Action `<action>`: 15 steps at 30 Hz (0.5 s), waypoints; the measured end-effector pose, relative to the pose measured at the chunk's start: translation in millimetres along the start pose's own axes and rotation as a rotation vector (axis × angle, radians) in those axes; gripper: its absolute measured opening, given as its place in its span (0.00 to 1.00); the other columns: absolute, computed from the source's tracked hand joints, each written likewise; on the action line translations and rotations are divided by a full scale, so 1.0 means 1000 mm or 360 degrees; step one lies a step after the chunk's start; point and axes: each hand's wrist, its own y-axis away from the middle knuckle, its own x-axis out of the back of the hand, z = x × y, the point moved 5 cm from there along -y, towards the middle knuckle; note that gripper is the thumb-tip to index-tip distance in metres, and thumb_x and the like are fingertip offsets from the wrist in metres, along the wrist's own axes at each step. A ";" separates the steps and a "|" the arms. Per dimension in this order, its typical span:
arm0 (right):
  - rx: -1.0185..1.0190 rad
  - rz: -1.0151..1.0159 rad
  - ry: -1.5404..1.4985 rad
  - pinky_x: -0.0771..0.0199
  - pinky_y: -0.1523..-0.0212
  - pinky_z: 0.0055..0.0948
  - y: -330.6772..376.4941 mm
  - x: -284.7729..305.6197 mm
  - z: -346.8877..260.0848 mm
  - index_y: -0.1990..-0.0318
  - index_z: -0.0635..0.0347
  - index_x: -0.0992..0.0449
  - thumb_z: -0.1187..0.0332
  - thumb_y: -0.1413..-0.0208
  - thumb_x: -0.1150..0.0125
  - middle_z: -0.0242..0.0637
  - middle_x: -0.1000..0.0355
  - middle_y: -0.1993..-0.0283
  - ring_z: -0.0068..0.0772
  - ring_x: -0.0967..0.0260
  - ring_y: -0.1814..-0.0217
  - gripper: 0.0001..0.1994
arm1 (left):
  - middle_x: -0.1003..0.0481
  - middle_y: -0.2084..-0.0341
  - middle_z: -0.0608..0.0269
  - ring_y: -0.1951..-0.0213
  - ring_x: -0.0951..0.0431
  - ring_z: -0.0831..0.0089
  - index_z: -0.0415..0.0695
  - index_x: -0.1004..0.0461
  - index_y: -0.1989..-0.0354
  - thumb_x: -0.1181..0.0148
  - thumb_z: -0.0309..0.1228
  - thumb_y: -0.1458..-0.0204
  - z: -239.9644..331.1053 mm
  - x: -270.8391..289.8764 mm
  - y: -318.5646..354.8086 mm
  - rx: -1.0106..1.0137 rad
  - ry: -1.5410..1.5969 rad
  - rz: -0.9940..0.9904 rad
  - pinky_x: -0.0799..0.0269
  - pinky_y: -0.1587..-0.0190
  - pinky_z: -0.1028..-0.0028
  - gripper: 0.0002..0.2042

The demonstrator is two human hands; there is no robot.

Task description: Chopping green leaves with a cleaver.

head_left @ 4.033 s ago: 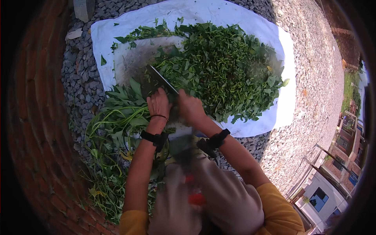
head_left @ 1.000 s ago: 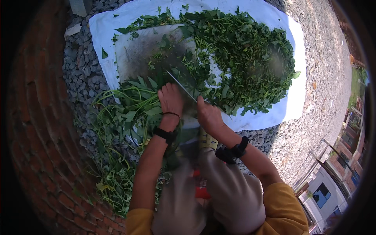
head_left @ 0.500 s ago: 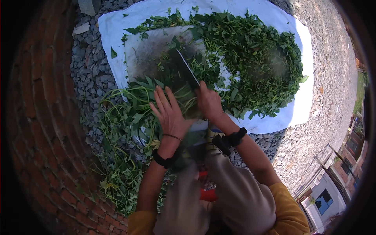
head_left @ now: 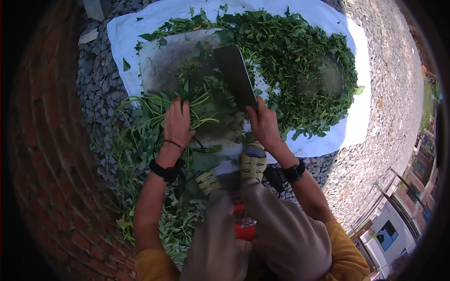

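Note:
My right hand (head_left: 264, 124) grips a broad-bladed cleaver (head_left: 234, 77), its blade tilted up and away over the right part of a worn cutting board (head_left: 157, 58). My left hand (head_left: 178, 122) is closed over a bunch of leafy green stems (head_left: 201, 104) at the board's near left, its fingertips partly hidden among leaves. The cut stem ends point right, toward the cleaver, with a gap between. Scraps of cut leaf lie on the board. A wide heap of chopped greens (head_left: 300, 75) covers the white cloth (head_left: 123, 40) to the right and beyond.
Uncut leafy vines (head_left: 140, 145) pile up at the left, running down beside my legs. Grey gravel (head_left: 96, 93) surrounds the cloth. A brick wall (head_left: 44, 117) rises at far left. My yellowish sandals (head_left: 253, 164) stand at the board's near edge, in front of a red seat (head_left: 245, 232).
My left hand has moved left and down, from spread fingers to a closed hold on the stems. My right hand has shifted right, turning the cleaver's broad side into view.

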 end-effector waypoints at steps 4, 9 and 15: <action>-0.0127 0.0083 -0.0184 0.37 0.75 0.48 0.008 0.031 0.004 0.62 0.65 0.37 0.72 0.44 0.49 0.53 0.32 0.79 0.59 0.34 0.75 0.07 | 0.32 0.61 0.52 0.54 0.31 0.55 0.37 0.40 0.55 0.27 0.30 0.73 -0.010 0.018 -0.019 0.0049 -0.0074 0.0062 0.38 0.48 0.57 0.34; -0.0204 0.0125 -0.0311 0.38 0.77 0.46 0.014 0.046 -0.006 0.63 0.66 0.37 0.73 0.44 0.48 0.52 0.32 0.79 0.58 0.34 0.76 0.06 | 0.29 0.69 0.51 0.64 0.25 0.56 0.41 0.40 0.64 0.31 0.28 0.68 0.013 0.023 -0.045 0.0096 0.0104 0.0129 0.28 0.65 0.62 0.24; 0.0117 -0.0053 -0.0028 0.36 0.78 0.46 0.018 0.043 -0.017 0.61 0.63 0.38 0.71 0.44 0.48 0.49 0.32 0.79 0.55 0.32 0.77 0.08 | 0.28 0.67 0.51 0.62 0.24 0.53 0.40 0.42 0.62 0.30 0.30 0.65 0.052 -0.021 -0.055 0.0337 0.0033 -0.0142 0.28 0.65 0.61 0.26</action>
